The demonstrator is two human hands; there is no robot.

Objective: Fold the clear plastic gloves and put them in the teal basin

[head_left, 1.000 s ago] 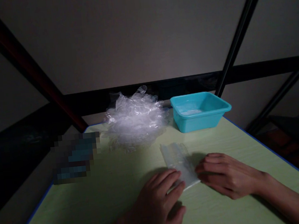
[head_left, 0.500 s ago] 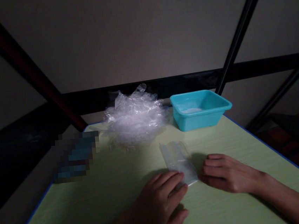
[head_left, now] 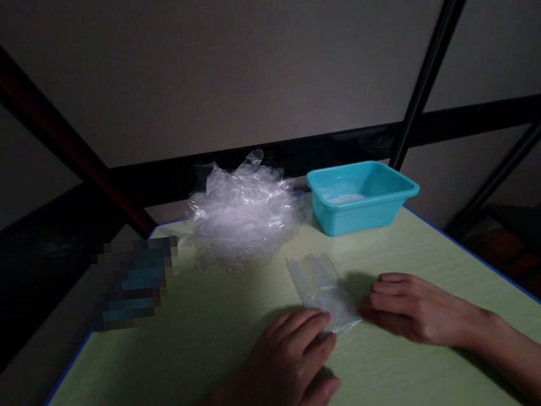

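A flat, clear plastic bag (head_left: 329, 290) lies on the pale green table (head_left: 171, 366), its near right corner drawn out toward my right hand. My left hand (head_left: 297, 353) rests at the bag's near left edge, fingers apart and the fingertips touching the plastic. My right hand (head_left: 412, 309) is closed, its fingers curled against the table and its fingertips at that corner in what looks like a pinch. The exact grip is hidden behind the fingers. Whether anything lies inside the bag is too faint to tell.
Behind the bag is a heaped pile of crinkled clear plastic (head_left: 245, 215), some with finger-like ends. A turquoise plastic basin (head_left: 362, 213) with something whitish inside stands at the back right. A pixelated dark item (head_left: 137, 286) lies along the left edge. Panelled wall rises behind.
The bag's near right corner has shifted slightly to the right and looks more creased, meeting my right fingertips. My right hand has moved a little; my left stays nearly in place.
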